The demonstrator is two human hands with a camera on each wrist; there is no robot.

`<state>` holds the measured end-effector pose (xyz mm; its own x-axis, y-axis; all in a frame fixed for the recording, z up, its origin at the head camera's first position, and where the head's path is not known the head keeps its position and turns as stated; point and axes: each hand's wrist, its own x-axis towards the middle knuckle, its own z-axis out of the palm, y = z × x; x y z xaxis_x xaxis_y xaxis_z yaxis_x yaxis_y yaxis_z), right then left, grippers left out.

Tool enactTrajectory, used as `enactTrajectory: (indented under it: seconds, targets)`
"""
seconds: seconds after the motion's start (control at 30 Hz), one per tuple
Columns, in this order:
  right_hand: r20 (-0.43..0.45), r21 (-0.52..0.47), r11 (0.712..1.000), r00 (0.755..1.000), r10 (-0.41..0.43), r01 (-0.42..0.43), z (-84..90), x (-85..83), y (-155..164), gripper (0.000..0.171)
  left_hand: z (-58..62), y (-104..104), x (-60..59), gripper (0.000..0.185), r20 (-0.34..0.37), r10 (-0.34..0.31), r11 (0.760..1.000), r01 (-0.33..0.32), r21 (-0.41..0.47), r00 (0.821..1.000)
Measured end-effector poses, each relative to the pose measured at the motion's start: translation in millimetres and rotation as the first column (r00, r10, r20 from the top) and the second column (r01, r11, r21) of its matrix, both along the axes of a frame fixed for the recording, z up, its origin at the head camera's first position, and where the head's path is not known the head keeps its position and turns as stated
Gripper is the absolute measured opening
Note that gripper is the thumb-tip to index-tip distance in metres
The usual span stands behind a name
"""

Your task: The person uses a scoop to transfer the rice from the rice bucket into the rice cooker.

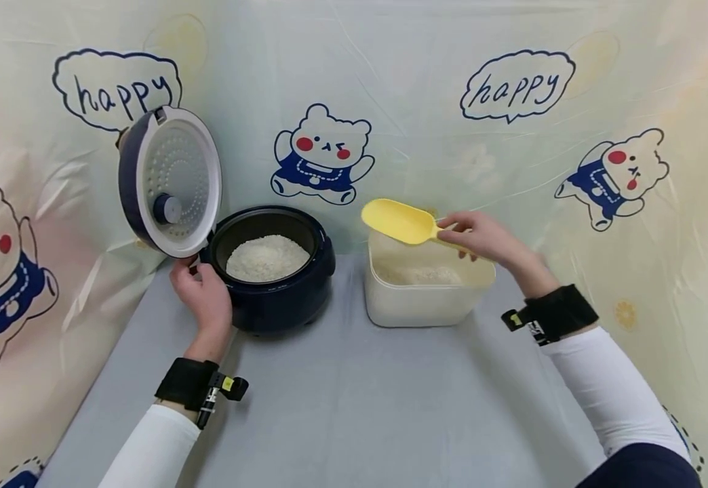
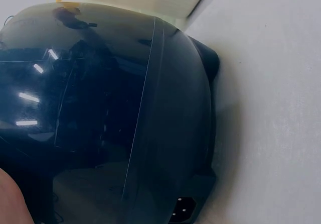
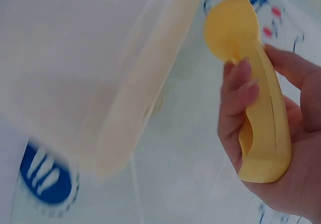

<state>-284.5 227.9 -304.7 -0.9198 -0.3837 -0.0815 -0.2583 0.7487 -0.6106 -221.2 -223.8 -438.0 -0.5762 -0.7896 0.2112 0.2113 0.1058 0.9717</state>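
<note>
A dark blue rice cooker point(image 1: 281, 301) stands on the table with its lid point(image 1: 178, 176) raised and white rice point(image 1: 267, 258) in its pot. My left hand point(image 1: 204, 291) is at the cooker's hinge side, just under the lid's lower edge; some of its fingers are hidden. Only a sliver of this hand shows in the left wrist view, beside the cooker body point(image 2: 100, 103). My right hand point(image 1: 482, 237) grips the handle of a yellow scoop point(image 1: 399, 221) over a cream container point(image 1: 418, 305) with rice inside. In the right wrist view, fingers curl around the scoop handle point(image 3: 268, 123).
The grey table point(image 1: 354, 407) extends in front of the cooker and container. A patterned sheet point(image 1: 415, 88) with bear drawings hangs close behind and at both sides. A power socket point(image 2: 183, 210) shows low on the cooker's body.
</note>
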Motion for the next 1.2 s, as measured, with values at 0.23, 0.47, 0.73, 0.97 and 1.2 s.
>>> enactTrajectory:
  seconds: [0.23, 0.47, 0.73, 0.97, 1.2]
  targets:
    - [0.052, 0.124, 0.992, 0.998, 0.027, -0.034, -5.2, -1.1, 39, 0.035, 2.8, -2, 2.4, 0.036, 0.021, -0.013, 1.000, 0.013, 0.003, 1.000]
    - [0.049, 0.279, 0.959, 0.998, 0.029, -0.042, -13.1, -0.5, 43, 0.031, 3.4, -1, 2.6, 0.035, 0.026, -0.022, 1.000, 0.022, 0.001, 0.999]
    - [-0.018, 0.479, 0.877, 1.000, -0.013, 0.020, -15.8, 0.8, 21, 0.021, 2.9, -1, 3.0, 0.034, 0.010, -0.028, 1.000, 0.028, -0.003, 1.000]
    - [0.028, 0.484, 0.871, 0.994, -0.106, 0.079, -30.4, 0.5, 8, 0.018, 2.7, 1, 3.3, 0.033, 0.023, -0.027, 0.999, 0.028, -0.020, 0.999]
    - [0.097, 0.413, 0.910, 0.991, -0.086, 0.039, -40.2, -4.4, 6, 0.022, 1.4, 1, 2.8, 0.034, 0.010, -0.020, 1.000, 0.020, -0.019, 1.000]
